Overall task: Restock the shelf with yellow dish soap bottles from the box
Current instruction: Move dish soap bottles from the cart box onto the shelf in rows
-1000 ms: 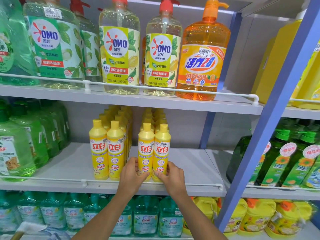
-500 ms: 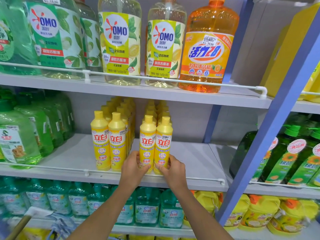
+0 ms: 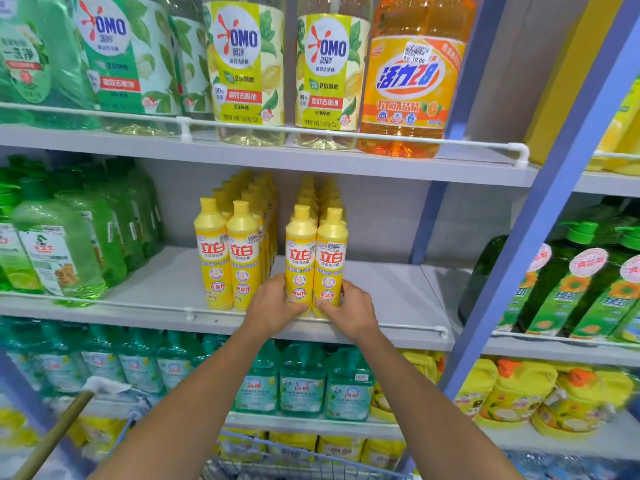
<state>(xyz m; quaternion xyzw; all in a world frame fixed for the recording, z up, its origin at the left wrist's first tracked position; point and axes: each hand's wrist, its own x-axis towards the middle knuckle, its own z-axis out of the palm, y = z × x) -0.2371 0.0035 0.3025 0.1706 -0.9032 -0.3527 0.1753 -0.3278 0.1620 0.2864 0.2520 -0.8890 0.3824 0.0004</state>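
1. on the middle shelf (image 3: 391, 299), near its front edge, the left front bottle (image 3: 300, 258) and the right front bottle (image 3: 331, 261), both yellow dish soap, stand upright and touching, heading a double row that runs back.
2. the left hand (image 3: 273, 306) grips the left front bottle low down, fingers curled round its base.
3. the right hand (image 3: 353, 311) grips the right front bottle low down from its right side, fingers curled round it.
4. both hands reach over the white guard rail (image 3: 138, 308).
5. a second double row of yellow bottles (image 3: 227, 258) stands just to the left, apart from the hands.
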